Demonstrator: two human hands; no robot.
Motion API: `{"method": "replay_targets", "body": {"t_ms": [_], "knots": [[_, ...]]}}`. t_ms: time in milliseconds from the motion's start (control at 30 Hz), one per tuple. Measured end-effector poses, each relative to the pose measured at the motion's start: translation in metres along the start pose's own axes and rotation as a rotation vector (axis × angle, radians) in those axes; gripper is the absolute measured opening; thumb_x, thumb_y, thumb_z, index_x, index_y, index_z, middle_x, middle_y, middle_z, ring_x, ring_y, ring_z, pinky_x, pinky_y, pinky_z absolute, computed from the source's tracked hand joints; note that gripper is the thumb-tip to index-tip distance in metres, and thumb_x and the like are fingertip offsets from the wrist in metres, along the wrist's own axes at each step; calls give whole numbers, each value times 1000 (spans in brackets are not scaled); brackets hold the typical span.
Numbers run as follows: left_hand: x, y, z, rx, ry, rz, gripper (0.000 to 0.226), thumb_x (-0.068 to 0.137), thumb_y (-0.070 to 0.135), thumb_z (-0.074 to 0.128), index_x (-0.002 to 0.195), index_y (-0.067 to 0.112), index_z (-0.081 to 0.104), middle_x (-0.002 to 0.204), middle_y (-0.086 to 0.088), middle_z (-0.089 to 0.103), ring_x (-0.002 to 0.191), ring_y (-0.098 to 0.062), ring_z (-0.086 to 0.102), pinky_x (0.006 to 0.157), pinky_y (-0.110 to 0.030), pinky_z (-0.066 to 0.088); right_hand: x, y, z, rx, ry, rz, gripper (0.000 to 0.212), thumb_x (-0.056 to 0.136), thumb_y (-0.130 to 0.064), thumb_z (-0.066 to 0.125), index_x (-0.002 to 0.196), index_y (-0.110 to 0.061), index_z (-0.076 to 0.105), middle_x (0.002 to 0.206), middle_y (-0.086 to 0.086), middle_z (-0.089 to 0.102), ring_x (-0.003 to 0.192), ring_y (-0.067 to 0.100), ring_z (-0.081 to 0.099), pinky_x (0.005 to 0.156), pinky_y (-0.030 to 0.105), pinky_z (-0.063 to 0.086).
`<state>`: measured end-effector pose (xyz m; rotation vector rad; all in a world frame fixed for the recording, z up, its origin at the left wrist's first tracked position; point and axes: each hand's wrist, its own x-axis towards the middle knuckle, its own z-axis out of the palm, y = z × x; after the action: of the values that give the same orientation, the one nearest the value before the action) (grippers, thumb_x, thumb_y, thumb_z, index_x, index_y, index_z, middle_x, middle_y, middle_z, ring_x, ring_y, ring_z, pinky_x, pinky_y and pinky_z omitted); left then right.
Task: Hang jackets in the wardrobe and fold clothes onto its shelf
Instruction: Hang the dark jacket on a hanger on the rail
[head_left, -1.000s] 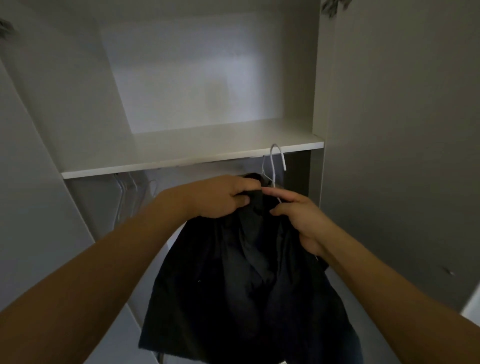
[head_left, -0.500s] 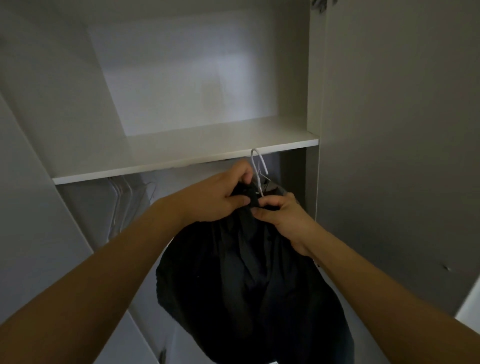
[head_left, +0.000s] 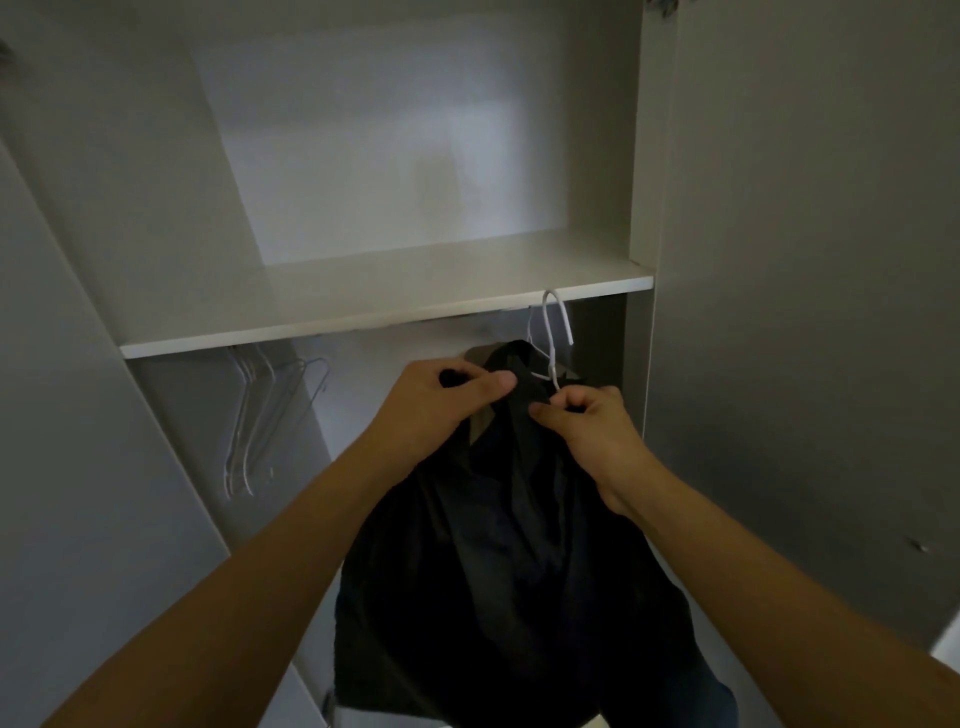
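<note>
Dark, limp fabric jacket (head_left: 509, 561) held up in front of the open pale grey wardrobe (head_left: 644, 156), just below the front edge of its white flat shelf (head_left: 363, 291), not yet hung. Left hand (head_left: 436, 410) clenched on a bunch of dark cloth at the collar, thumb pressed over the fold. Right hand (head_left: 587, 426) pinching the base of the thin white wire hanger (head_left: 556, 332), fingers curled around the neck where cloth and wire meet. Hook of that hanger upright, tip close under the shelf edge, near the right side panel; rail itself hidden behind the shelf lip, so whether the hook touches anything cannot be told. Bunch of bare silver wire hangers (head_left: 265, 415) dangling well apart to the left.

Step in hand, probably: seating the collar on the hanger and getting the hook over the rail. Best done by keeping the hook steady with the right pinch, lifting it above the hidden rail, then lowering until weight transfers. Worth easing the left grip only once the shoulders sit evenly, since slack cloth could slide off one side.
</note>
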<state>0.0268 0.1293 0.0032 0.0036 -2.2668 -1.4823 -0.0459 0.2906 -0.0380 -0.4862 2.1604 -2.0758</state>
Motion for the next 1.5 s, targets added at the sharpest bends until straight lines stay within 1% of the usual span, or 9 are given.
{"method": "replay_targets", "body": {"t_ms": [167, 333, 533, 700, 867, 967, 1200, 1333, 1500], "knots": [[3, -4, 11, 230, 54, 103, 24, 83, 18, 73, 69, 37, 71, 74, 9, 72, 76, -15, 68, 76, -32, 55, -1, 4, -2, -98, 20, -47, 42, 85, -32, 71, 53, -19, 48, 102, 0, 39, 98, 15, 53, 94, 25, 44], [0, -8, 18, 419, -33, 134, 11, 86, 21, 66, 78, 28, 69, 73, -6, 70, 66, -27, 64, 72, -42, 54, 0, 13, -5, -139, -34, -44, 36, 91, -31, 64, 61, -15, 51, 97, -2, 38, 87, 4, 50, 68, 2, 37], [-1, -18, 22, 533, -86, 126, 8, 87, 29, 63, 82, 36, 65, 63, 4, 62, 49, -2, 49, 59, -27, 45, -2, 18, -9, -156, -107, -78, 19, 96, -22, 58, 89, -11, 72, 106, 10, 49, 105, 19, 52, 97, 25, 41], [-5, -25, 26, 615, -124, 140, 10, 88, 29, 61, 83, 37, 60, 54, 11, 51, 51, 3, 49, 52, -20, 30, -7, 20, -11, -42, -181, -96, 28, 96, 1, 50, 97, -15, 74, 79, -22, 69, 78, -5, 65, 67, 4, 47], [-6, -28, 24, 764, -182, 244, 8, 92, 32, 58, 88, 38, 62, 56, 15, 48, 55, 2, 49, 51, -14, 25, -4, 23, -14, 55, -256, -73, 41, 96, 4, 50, 102, -32, 69, 86, -21, 73, 86, -5, 67, 70, 7, 49], [-6, -29, 21, 822, -197, 265, 8, 92, 32, 57, 92, 34, 65, 57, 16, 47, 53, 2, 45, 52, -14, 25, -4, 24, -15, 16, -302, -102, 26, 94, -3, 57, 96, -23, 74, 84, -19, 72, 83, -7, 66, 70, 5, 46], [-5, -29, 13, 499, -202, 58, 13, 90, 26, 63, 79, 32, 65, 71, 13, 63, 65, -2, 59, 69, -26, 49, 0, 30, -8, -209, -244, -125, 32, 93, -32, 61, 61, -39, 60, 94, -2, 44, 79, -8, 50, 68, 3, 37], [-8, -30, 9, 244, -233, -7, 15, 90, 15, 67, 78, 24, 69, 77, 14, 67, 76, -1, 63, 77, -17, 48, -3, 25, -6, -187, -276, -172, 26, 97, -26, 55, 74, -35, 63, 95, 2, 47, 75, -15, 49, 70, 0, 35], [-14, -28, 13, 187, -251, -13, 12, 91, 13, 65, 80, 18, 69, 76, 5, 66, 73, -11, 61, 71, -18, 48, -5, 25, -5, 65, -381, -88, 27, 99, -16, 52, 113, -29, 71, 117, 6, 60, 104, 6, 64, 88, 12, 47]]}}
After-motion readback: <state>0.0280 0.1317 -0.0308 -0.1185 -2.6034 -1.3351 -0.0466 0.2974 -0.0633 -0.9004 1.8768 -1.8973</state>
